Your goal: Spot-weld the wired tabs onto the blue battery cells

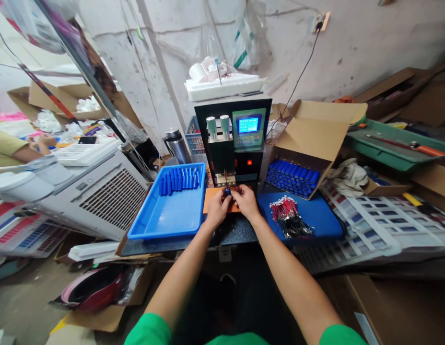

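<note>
A small blue battery cell (pixel 228 191) is held between my two hands, just below the electrode tips (pixel 226 176) of a black spot welder (pixel 218 158). My left hand (pixel 218 209) is closed round the cell's left side. On its right side, my right hand (pixel 245 201) pinches with thumb and fingers at the cell; whether a thin lead is also in that pinch is too small to see. Both hands are over an orange board (pixel 209 196). Beside my right hand lies a bundle of red and black leads with white connectors (pixel 285 213) on a blue mat (pixel 323 218).
To the left, a blue tray (pixel 165 223) holds rows of blue cells (pixel 179 180). An open cardboard box (pixel 316 127) with many more cells stands right of the welder. A steel flask (pixel 177 146) is behind the tray. Another person's arm (pixel 26 152) shows at far left.
</note>
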Tool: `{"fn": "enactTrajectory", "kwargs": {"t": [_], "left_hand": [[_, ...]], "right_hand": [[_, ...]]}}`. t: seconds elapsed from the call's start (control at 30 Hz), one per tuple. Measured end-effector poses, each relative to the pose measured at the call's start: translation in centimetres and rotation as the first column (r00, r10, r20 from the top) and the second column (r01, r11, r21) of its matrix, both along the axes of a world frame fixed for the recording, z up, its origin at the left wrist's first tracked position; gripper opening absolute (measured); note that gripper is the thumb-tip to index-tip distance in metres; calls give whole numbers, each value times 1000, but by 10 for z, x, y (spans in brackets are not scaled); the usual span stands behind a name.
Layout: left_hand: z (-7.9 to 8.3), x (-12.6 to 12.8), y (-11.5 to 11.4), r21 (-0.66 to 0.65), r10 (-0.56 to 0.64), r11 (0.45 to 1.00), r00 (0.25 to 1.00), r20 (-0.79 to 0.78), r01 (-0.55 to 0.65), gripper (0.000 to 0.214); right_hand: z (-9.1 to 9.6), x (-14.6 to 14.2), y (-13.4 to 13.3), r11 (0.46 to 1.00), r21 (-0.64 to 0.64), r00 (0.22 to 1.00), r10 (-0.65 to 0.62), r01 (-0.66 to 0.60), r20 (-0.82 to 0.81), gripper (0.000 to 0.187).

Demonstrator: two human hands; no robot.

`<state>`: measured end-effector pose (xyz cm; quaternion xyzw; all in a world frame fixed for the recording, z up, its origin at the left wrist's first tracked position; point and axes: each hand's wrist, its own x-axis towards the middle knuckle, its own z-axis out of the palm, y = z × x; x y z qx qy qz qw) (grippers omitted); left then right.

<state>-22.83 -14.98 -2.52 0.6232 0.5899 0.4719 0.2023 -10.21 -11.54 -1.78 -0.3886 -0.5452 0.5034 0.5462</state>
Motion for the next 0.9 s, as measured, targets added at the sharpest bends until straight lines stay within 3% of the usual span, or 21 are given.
{"fn": "enactTrajectory", "kwargs": {"t": [0.4,0.7,0.9], "left_hand": [[0,0,-1,6,-49,999,995,92,49,26],[3,12,-10,276,42,961,971,-236,26,18],[9,28,5,390,64,915,919,-388,101,21]], "right_hand": [[-9,15,-35,991,75,992,-116,112,50,21],[7,19,-42,959,213,948,-233,186,218,24],[13,31,-36,945,248,933,-274,215,235,24]]}}
